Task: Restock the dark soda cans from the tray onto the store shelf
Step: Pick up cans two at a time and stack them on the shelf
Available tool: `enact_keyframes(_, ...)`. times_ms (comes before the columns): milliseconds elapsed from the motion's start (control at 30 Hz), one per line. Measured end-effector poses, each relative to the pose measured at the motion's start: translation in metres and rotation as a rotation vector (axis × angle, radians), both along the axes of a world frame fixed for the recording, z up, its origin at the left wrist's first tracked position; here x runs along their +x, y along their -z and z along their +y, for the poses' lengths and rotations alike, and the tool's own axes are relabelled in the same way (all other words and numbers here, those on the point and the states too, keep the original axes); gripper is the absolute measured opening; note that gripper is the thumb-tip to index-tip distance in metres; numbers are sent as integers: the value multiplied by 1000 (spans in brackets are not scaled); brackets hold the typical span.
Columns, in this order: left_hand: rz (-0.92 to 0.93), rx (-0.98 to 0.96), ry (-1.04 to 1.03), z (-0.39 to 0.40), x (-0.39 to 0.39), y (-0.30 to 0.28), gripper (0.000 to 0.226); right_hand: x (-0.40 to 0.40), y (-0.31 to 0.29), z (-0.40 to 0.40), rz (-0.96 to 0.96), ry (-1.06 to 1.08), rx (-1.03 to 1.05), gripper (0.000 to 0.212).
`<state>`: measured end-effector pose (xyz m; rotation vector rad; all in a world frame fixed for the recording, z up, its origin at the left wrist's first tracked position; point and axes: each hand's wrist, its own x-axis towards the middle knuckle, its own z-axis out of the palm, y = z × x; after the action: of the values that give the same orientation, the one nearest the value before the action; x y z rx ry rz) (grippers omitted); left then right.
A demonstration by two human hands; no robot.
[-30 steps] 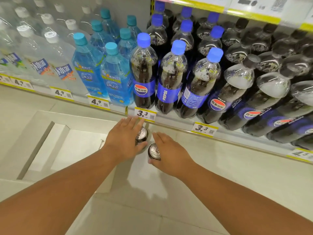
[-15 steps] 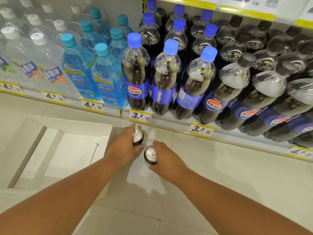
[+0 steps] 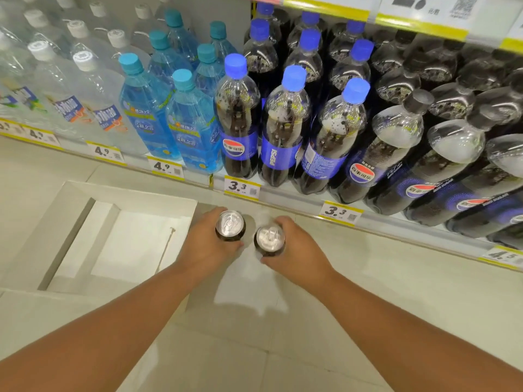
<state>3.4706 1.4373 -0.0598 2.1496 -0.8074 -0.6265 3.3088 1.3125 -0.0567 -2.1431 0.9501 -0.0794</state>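
Left hand [image 3: 205, 247] grips dark soda can [image 3: 230, 225] | right hand [image 3: 297, 251] grips second can [image 3: 269, 240] | cans upright, near tray [image 3: 70, 199] corner | advice: lift level toward shelf edge [image 3: 283, 195].

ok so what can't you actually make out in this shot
- Can labels: head view shows only the silver tops; the left hand covers the left can, the right hand covers the right can.
- Top price tag: cut off by the frame's upper edge.
- Far-left price tag: blurred.
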Motion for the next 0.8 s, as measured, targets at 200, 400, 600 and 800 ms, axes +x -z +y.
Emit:
enact_keyframes(200,53,8,-47,14,-27,-96,73,-16,-90,6,-147,62,63,59)
enact_keyframes(400,142,-92,-79,28,-50,-258,61,-50,-246,15,-232,141,148,54)
enact_keyframes(600,145,-159,-75,31,-56,-458,54,-73,-449,13,-302,191,139,59)
enact_keyframes(800,83,-160,-27,35,-64,-682,49,-101,-681,6,-315,117,51,57)
